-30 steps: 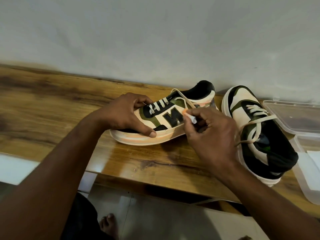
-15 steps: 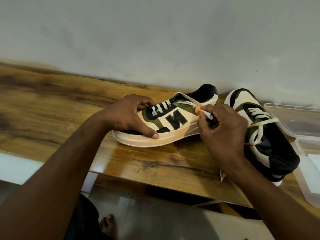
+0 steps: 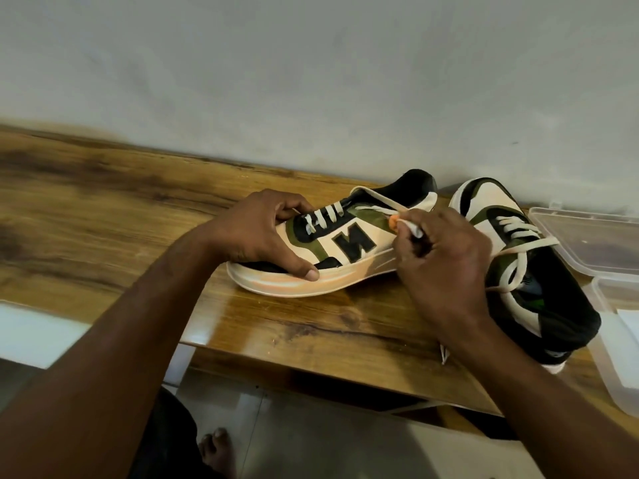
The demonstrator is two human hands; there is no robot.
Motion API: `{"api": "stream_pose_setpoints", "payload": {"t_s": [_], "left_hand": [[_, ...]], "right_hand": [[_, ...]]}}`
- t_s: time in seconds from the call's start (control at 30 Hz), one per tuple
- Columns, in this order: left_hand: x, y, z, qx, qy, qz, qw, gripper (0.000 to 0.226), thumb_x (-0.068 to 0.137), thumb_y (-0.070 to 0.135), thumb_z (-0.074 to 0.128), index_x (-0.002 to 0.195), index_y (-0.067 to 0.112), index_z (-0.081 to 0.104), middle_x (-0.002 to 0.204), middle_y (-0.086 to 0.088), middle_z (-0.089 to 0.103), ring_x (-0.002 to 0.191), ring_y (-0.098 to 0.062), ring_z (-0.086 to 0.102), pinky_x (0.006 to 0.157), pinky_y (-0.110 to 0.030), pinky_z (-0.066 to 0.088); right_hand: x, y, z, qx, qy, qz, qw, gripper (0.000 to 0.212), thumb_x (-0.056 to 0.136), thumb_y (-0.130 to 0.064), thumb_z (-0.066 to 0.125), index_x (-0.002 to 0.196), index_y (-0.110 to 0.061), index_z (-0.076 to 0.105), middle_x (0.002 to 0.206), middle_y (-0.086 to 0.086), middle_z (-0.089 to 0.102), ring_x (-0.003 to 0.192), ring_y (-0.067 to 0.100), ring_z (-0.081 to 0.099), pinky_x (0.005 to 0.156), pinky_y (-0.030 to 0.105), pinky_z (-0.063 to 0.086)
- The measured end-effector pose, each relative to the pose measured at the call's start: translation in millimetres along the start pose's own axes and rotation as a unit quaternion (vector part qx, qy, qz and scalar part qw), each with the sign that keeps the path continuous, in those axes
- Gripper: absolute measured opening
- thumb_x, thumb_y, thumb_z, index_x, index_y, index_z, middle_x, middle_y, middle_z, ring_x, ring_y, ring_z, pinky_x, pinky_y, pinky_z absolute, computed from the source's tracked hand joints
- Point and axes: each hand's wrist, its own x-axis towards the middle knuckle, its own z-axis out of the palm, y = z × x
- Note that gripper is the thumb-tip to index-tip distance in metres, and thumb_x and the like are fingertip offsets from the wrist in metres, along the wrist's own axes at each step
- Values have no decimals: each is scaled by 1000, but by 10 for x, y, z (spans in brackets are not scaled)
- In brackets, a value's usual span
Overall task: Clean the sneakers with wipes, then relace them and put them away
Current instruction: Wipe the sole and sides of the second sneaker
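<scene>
on the wooden table (image 3: 103,216), left hand (image 3: 257,233) grips the sneaker (image 3: 345,247) while right hand (image 3: 446,261) fingers pinch its lace (image 3: 383,202).

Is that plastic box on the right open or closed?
Open: the clear box has no cover on, and its lid lies separately behind it.

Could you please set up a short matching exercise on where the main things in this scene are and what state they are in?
Things:
1. left hand
2. right hand
3. second sneaker
4. plastic container

States:
A. lies untouched, its lace loose
B. pinches a lace end
C. holds the N sneaker at its toe
D. stands at the table's far right edge

Pairs: 1-C, 2-B, 3-A, 4-D
</scene>
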Motion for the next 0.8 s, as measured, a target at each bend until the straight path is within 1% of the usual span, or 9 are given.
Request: {"api": "stream_pose_setpoints", "payload": {"t_s": [0.07, 0.2, 0.3, 0.37, 0.47, 0.5, 0.6, 0.67, 0.8], "left_hand": [[-7, 5, -5, 10, -5, -2, 1000, 86, 40, 55, 100, 117, 33, 70, 117, 20, 75, 114, 0, 68, 107, -46, 52], [-27, -9, 16, 26, -1, -3, 1000, 90, 38, 58, 101, 119, 37, 67, 118, 21, 73, 112, -2, 69, 102, -47, 55], [-30, -3, 43, 36, 1, 1, 999, 93, 37, 60, 100, 121, 39, 65, 120, 22, 72, 112, -1, 68, 101, -46, 56], [-24, 7, 59, 41, 6, 5, 999, 92, 37, 61, 100, 119, 41, 64, 119, 23, 72, 111, -1, 68, 100, -46, 56], [-8, 9, 76, 52, 14, 6, 999, 93, 35, 62, 100, 118, 42, 64, 120, 25, 70, 114, 1, 65, 102, -45, 55], [-6, 7, 82, 57, 15, 5, 998, 94, 34, 62, 100, 119, 43, 63, 120, 25, 69, 115, 2, 64, 103, -44, 54], [-21, 3, 107, 75, 25, 13, 997, 95, 34, 60, 100, 119, 43, 62, 120, 25, 68, 115, 3, 63, 103, -43, 55], [-35, 10, 129, 80, 33, 20, 996, 94, 35, 57, 102, 119, 43, 62, 118, 26, 68, 112, 4, 64, 100, -42, 56], [-32, 40, 181, 103, 47, 23, 993, 98, 34, 63, 97, 122, 45, 59, 120, 26, 67, 113, 2, 63, 97, -42, 57]], "right_hand": [[-90, -181, 115, 15, -22, -10, 1000, 22, 92, -8, 75, 114, -12, 78, 103, 5, 73, 85, 15, 66, 74, 29, 60], [-113, -233, 186, -5, -90, -86, 992, 19, 92, -7, 75, 111, -9, 76, 101, 8, 68, 82, 19, 63, 68, 32, 57], [44, 6, 40, -32, -57, -55, 996, 19, 97, -14, 72, 116, -11, 76, 100, 5, 67, 81, 15, 60, 69, 29, 54], [104, 102, -35, -53, -20, -44, 997, 18, 98, -14, 71, 114, -9, 77, 95, 8, 68, 79, 17, 60, 69, 23, 43], [-1, -13, 50, -68, -43, -7, 997, 21, 96, -12, 70, 116, -10, 76, 100, 7, 68, 83, 16, 59, 65, 14, 34], [-59, -96, 106, -56, -55, -8, 997, 21, 94, -10, 71, 115, -11, 76, 102, 6, 68, 84, 15, 59, 65, 13, 36], [-198, -263, 266, -24, -83, -55, 995, 20, 93, -5, 73, 112, -8, 75, 101, 9, 69, 84, 18, 62, 71, 23, 47], [-190, -224, 247, -15, -94, -75, 993, 20, 95, -7, 71, 114, -7, 75, 101, 10, 68, 82, 20, 64, 68, 26, 52], [-85, 2, 29, -59, -78, -53, 994, 21, 95, -10, 72, 116, -9, 75, 100, 8, 66, 78, 17, 60, 62, 28, 52]]}}
